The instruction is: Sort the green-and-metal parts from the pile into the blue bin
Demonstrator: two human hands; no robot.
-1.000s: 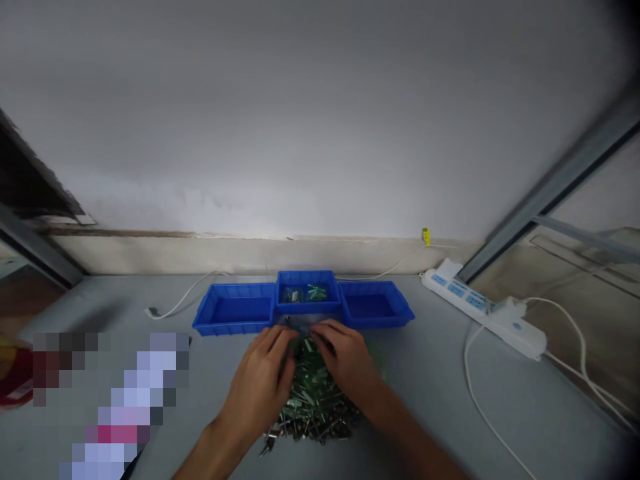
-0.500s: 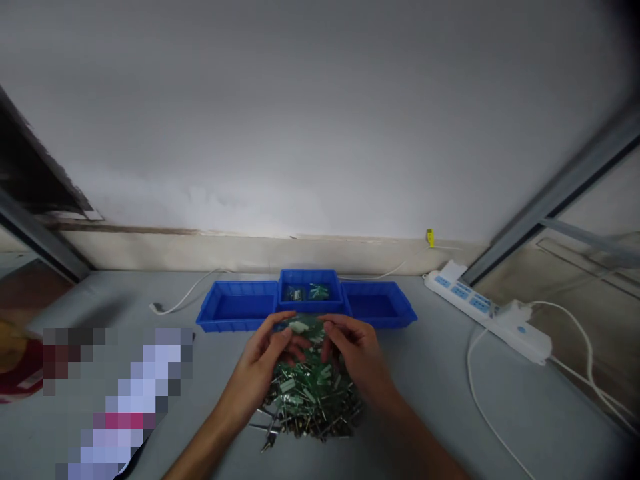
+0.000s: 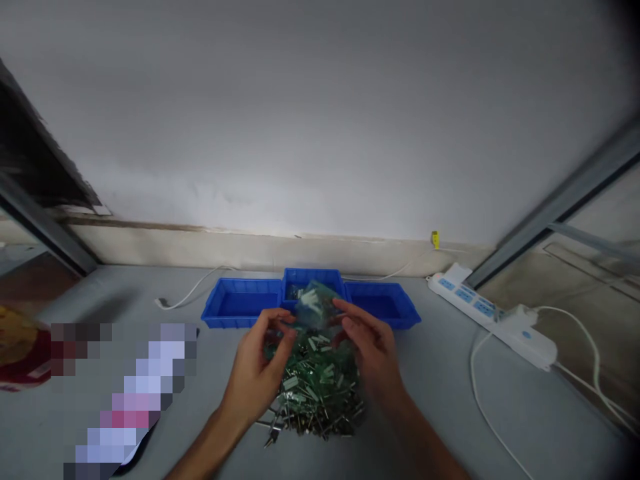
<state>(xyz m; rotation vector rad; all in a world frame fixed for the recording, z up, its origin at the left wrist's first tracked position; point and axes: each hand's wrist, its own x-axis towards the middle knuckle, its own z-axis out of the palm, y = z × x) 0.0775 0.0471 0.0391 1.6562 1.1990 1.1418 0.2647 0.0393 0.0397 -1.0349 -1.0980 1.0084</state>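
A small greenish see-through plastic bag [image 3: 314, 304] with pale pieces inside is tilted up in front of the middle blue bin. My right hand [image 3: 374, 348] pinches the bag's right edge between thumb and fingertips. To the left, my left hand [image 3: 261, 355] has its thumb and curved fingers apart, with nothing between them. Below both hands lies a pile of similar green bags [image 3: 315, 383] holding pale strips. Loose thin metal pins [image 3: 313, 423] stick out along the pile's near edge.
Blue bins stand at the back: a left one [image 3: 210, 313], a raised middle one [image 3: 313, 273] with small bags in it, and a right one [image 3: 413, 317]. A white power strip [image 3: 520, 333] with cables lies at right. At left are a red container [image 3: 25, 357] and a blurred-out object [image 3: 140, 393].
The small bag has risen out from between my hands, held at its right edge by my right hand. My left hand's fingers have moved away from it. The view has shifted slightly.
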